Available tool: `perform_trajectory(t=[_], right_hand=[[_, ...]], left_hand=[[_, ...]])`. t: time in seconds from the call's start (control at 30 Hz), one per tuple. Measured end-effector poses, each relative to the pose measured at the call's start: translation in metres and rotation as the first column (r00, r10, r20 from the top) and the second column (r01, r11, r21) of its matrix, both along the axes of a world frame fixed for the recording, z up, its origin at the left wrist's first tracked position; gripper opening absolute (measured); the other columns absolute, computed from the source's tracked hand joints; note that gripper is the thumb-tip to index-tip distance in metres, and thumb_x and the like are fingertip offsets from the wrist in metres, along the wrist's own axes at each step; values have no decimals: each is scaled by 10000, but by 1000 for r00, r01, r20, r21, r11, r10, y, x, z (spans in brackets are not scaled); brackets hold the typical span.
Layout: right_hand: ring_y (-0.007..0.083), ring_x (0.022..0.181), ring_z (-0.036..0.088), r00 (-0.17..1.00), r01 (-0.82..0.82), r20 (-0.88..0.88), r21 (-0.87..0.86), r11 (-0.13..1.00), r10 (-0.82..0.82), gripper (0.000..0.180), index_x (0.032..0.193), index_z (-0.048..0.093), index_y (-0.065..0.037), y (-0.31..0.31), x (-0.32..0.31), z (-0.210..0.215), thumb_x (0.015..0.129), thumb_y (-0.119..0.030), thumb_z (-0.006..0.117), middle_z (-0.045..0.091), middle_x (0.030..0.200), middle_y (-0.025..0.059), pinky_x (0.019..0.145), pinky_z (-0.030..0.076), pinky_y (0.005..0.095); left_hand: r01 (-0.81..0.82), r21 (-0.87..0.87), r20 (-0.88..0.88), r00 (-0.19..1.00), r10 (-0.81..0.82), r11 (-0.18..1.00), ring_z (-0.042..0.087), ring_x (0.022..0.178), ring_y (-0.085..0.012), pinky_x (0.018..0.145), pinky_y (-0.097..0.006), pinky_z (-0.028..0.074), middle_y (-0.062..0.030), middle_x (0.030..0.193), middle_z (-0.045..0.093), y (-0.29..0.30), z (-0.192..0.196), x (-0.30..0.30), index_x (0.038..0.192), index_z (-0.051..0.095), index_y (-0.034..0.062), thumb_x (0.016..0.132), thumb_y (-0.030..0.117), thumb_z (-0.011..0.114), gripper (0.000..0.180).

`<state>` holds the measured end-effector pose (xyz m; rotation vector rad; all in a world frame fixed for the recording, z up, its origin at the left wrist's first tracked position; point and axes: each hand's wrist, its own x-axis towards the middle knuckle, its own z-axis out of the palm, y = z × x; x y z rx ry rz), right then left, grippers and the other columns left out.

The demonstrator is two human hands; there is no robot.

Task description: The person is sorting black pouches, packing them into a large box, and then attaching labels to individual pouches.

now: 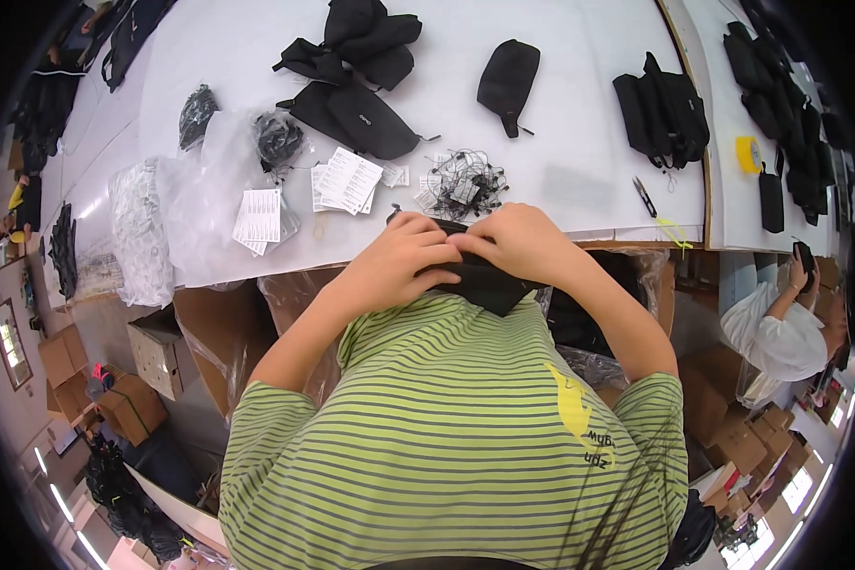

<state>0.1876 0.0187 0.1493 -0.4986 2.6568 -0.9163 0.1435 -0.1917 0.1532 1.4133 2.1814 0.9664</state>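
Your left hand [404, 252] and right hand [508, 242] meet at the worktop's [560, 180] near edge, fingers of both pinched shut on one black pouch [480, 283] held against your chest. Just beyond lie one tangle of black cords [463, 183] and three stacks of white tags [347, 180]. Farther back sit one lone black bag [508, 76] and one yellow tape roll [748, 154] at the right.
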Motion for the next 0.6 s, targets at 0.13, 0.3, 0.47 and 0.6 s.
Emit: perform_trajectory(t=[0.13, 0.3, 0.47, 0.6], right_hand=[[232, 465, 496, 960, 145, 254, -101, 984, -115, 322, 772, 700, -63, 8, 13, 18, 760, -384, 714, 539, 519, 87, 487, 378, 328], [218, 424, 425, 937, 154, 325, -60, 986, -127, 298, 775, 700, -49, 17, 23, 19, 728, -339, 754, 489, 486, 83, 462, 344, 302], [273, 502, 549, 952, 206, 229, 11, 978, -203, 310, 722, 702, -74, 19, 36, 23, 723, -383, 733, 575, 538, 84, 514, 441, 339], [275, 508, 553, 963, 211, 159, 50, 976, -216, 292, 700, 694, -78, 19, 42, 24, 738, -366, 723, 569, 529, 89, 504, 435, 345]], left_hand=[[-58, -11, 593, 803, 54, 998, 567, 834, -209, 850, -325, 407, -57, 829, 647, 2, -23, -29, 882, 653, 38, 833, 226, 646, 195], [-447, -350, -329, 882, 338, 824, 509, 957, -249, 849, -361, 382, -50, 933, 585, -13, -146, -93, 964, 628, 122, 719, 145, 695, 255], [-399, -239, -634, 755, 169, 885, 454, 1024, -269, 862, -382, 355, -87, 1032, 482, -21, -191, -96, 941, 628, 155, 570, 123, 751, 392], [-372, -185, -469, 847, 251, 909, 464, 981, -246, 862, -381, 342, -47, 963, 517, -19, -172, -102, 841, 656, 133, 619, 138, 756, 243]])
